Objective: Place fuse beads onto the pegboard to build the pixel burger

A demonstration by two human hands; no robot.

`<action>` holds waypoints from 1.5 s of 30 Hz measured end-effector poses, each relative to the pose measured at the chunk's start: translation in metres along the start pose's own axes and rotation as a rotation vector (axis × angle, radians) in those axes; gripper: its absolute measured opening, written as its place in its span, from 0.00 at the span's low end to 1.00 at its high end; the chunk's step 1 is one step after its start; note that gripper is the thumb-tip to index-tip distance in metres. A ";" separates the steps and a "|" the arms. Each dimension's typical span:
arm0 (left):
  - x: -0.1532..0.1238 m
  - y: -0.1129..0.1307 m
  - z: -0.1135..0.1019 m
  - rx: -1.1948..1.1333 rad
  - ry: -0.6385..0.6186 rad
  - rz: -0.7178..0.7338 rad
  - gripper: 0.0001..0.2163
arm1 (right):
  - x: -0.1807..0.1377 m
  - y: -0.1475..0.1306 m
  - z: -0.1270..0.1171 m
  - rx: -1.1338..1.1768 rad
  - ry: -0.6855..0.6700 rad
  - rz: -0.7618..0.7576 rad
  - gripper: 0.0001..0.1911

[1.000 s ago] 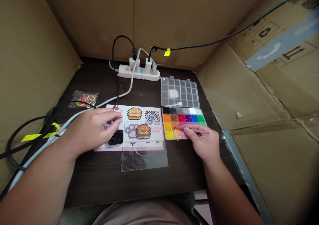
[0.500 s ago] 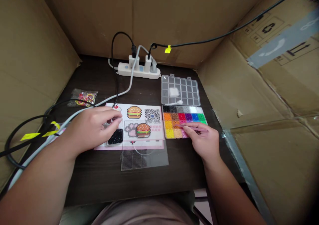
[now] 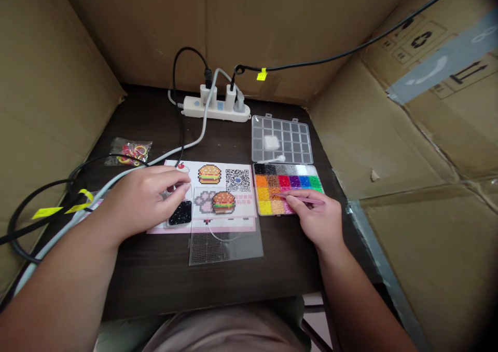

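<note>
Pink tweezers (image 3: pixel 311 200) are gripped in my right hand (image 3: pixel 321 219), their tips down at the orange-brown beads of the sorting box (image 3: pixel 257 206). My left hand (image 3: pixel 150 199) is closed in a loose pinch beside a small clear box of black beads (image 3: pixel 180 213). Clear plastic shows by the fingertips; whether they grip it I cannot tell. Between my hands, a bead burger (image 3: pixel 224 202) and a pink-and-grey bead paw (image 3: pixel 205 203) sit on a clear pegboard (image 3: pixel 241 248), which partly covers a printed pattern sheet (image 3: pixel 171 230).
The sorting box's clear lid (image 3: pixel 299 144) lies open, with a white square (image 3: pixel 271 143) and small white scoop (image 3: pixel 280 159) on it. A power strip (image 3: pixel 216 109), looping cables (image 3: pixel 204 129) and a bag of rings (image 3: pixel 130 152) are around. Cardboard walls (image 3: pixel 155 30) enclose the table.
Both hands stay nearly in place, with the tweezers' tips still at the orange-brown beads. The whole view has shifted very slightly.
</note>
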State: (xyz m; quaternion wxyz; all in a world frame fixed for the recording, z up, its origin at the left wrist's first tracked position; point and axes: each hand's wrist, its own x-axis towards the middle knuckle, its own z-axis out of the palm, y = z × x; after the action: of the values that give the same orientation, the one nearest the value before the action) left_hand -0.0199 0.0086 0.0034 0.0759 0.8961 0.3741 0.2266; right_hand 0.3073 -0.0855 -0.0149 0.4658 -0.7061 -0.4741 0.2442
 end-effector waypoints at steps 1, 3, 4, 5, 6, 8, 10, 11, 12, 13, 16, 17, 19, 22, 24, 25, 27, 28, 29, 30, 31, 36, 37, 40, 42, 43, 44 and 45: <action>0.000 0.000 0.000 -0.004 0.001 0.003 0.10 | 0.000 0.000 0.000 0.004 -0.001 -0.002 0.08; 0.000 0.000 0.000 -0.008 0.011 0.011 0.10 | 0.000 0.001 0.001 0.007 0.000 -0.006 0.08; 0.000 0.000 0.001 -0.010 0.020 0.013 0.10 | 0.000 0.002 0.001 0.007 0.003 -0.006 0.08; 0.000 0.000 0.001 -0.013 0.025 0.015 0.10 | 0.000 0.003 0.001 0.006 0.006 -0.006 0.08; 0.000 0.000 0.001 -0.016 0.028 0.014 0.10 | 0.000 0.003 0.001 0.004 0.008 -0.006 0.08; 0.000 0.000 0.001 -0.021 0.031 0.008 0.10 | 0.000 0.003 0.001 0.000 0.012 -0.008 0.07; 0.000 0.000 0.001 -0.020 0.032 0.005 0.10 | 0.000 0.003 0.001 0.000 0.019 -0.008 0.07; 0.000 0.000 0.001 -0.019 0.033 0.007 0.10 | 0.000 0.002 0.000 0.001 0.021 -0.007 0.07; 0.001 0.000 0.001 -0.019 0.031 0.009 0.10 | 0.000 0.002 0.000 0.006 0.026 -0.008 0.07; 0.001 0.000 0.001 -0.021 0.028 0.012 0.11 | 0.000 0.002 -0.001 0.012 0.033 -0.013 0.06; 0.001 0.000 0.001 -0.031 0.020 0.014 0.11 | 0.001 0.004 -0.002 0.036 0.063 -0.046 0.05; 0.001 0.000 0.001 -0.035 0.020 0.012 0.11 | 0.001 0.004 -0.002 0.047 0.071 -0.057 0.04; 0.001 0.001 0.001 -0.043 0.023 0.007 0.12 | 0.001 0.003 -0.002 0.076 0.072 -0.078 0.04; 0.001 0.002 0.001 -0.053 0.024 -0.008 0.13 | -0.002 -0.008 0.000 0.137 0.024 -0.140 0.03; 0.001 0.003 0.001 -0.052 0.014 -0.016 0.13 | -0.003 -0.021 0.004 0.140 -0.043 -0.213 0.01; 0.001 0.003 0.001 -0.051 0.012 -0.017 0.12 | -0.003 -0.029 0.007 0.119 -0.088 -0.255 0.02; 0.001 0.004 0.000 -0.057 0.015 -0.014 0.12 | -0.002 -0.044 0.014 0.096 -0.187 -0.322 0.03; 0.002 0.004 0.000 -0.058 0.017 -0.018 0.12 | -0.001 -0.051 0.018 0.092 -0.244 -0.343 0.03; 0.002 0.004 0.000 -0.059 0.017 -0.022 0.12 | 0.000 -0.055 0.022 0.098 -0.295 -0.371 0.04; 0.002 0.004 0.000 -0.058 0.016 -0.027 0.11 | 0.002 -0.058 0.027 0.103 -0.353 -0.395 0.04; 0.002 0.004 0.001 -0.059 0.014 -0.032 0.11 | 0.003 -0.059 0.033 0.108 -0.404 -0.412 0.04; 0.002 0.003 0.002 -0.080 -0.007 -0.033 0.10 | 0.005 -0.048 0.053 0.120 -0.516 -0.394 0.02; 0.002 0.003 0.002 -0.082 -0.012 -0.029 0.10 | 0.004 -0.045 0.055 0.117 -0.518 -0.387 0.02; 0.002 0.004 0.001 -0.082 -0.021 -0.024 0.10 | -0.001 -0.039 0.058 0.094 -0.518 -0.385 0.03; 0.003 0.005 0.001 -0.079 -0.016 -0.029 0.10 | -0.003 -0.038 0.057 0.087 -0.505 -0.394 0.04; 0.003 0.005 0.000 -0.078 -0.018 -0.032 0.11 | -0.004 -0.037 0.057 0.088 -0.496 -0.401 0.05; 0.003 0.005 0.000 -0.076 -0.021 -0.035 0.11 | -0.004 -0.037 0.057 0.091 -0.487 -0.410 0.05; 0.003 0.005 0.001 -0.076 -0.024 -0.039 0.11 | -0.005 -0.037 0.057 0.095 -0.479 -0.421 0.05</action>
State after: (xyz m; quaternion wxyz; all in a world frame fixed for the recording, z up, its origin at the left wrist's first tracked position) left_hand -0.0146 0.0071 0.0055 0.1187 0.8879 0.3815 0.2281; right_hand 0.2443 -0.0611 -0.0081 0.4139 -0.4926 -0.6938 0.3236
